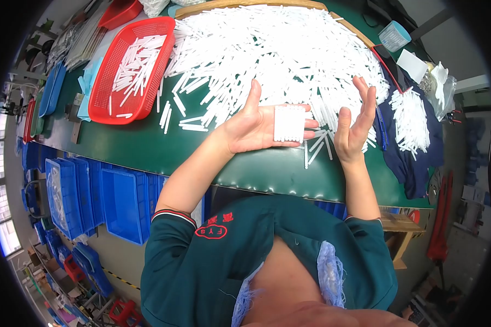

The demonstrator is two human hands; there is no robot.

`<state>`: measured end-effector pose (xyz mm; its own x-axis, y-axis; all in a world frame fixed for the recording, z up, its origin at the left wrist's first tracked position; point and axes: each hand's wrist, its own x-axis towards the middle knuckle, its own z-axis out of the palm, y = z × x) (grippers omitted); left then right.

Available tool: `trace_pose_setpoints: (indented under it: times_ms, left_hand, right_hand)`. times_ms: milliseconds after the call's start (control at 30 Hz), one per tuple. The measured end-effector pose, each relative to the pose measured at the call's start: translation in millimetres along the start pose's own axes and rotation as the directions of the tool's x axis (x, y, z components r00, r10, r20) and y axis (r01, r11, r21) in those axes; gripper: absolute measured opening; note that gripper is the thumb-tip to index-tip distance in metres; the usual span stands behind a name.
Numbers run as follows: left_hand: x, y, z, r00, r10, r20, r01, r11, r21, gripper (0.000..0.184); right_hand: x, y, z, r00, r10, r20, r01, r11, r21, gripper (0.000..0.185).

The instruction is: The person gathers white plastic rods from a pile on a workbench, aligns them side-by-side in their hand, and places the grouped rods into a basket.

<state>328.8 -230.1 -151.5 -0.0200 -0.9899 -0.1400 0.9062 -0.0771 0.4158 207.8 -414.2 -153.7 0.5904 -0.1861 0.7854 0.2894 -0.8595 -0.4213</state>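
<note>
My left hand (251, 128) is palm up over the table's near side, its fingers stretched out and thumb raised. Across its fingers lies a neat flat row of short white sticks (289, 123), side by side. My right hand (354, 128) is raised to the right of the row, empty, thumb and fingers apart. Beyond both hands spreads a large heap of loose white sticks (273, 54). A few stray sticks (317, 147) rest on the green tabletop between my hands.
A red perforated basket (98, 103) with white sticks stands at left. Wooden strips (245, 4) edge the heap's far side. On the right, a dark cloth (414, 177) bears another stick pile (411, 122), near a blue-white tub (394, 36). Blue crates (123, 204) sit below the left edge.
</note>
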Motion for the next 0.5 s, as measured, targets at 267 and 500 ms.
trace_pose_setpoints:
  times_ms: [267,500]
  left_hand:
    - [-0.3,0.0,-0.5,1.0,0.008,0.004,-0.008,1.0,0.011,0.113]
    - [0.4,0.1,0.0,1.0,0.008,-0.007,-0.008,0.997,0.08,0.119]
  right_hand:
    - [-1.4,1.4,2.1,0.999,0.036,-0.017,-0.036,0.999,0.021,0.062]
    - [-1.9,1.2,2.0,0.999,0.054,-0.007,-0.054,0.998,0.026,0.063]
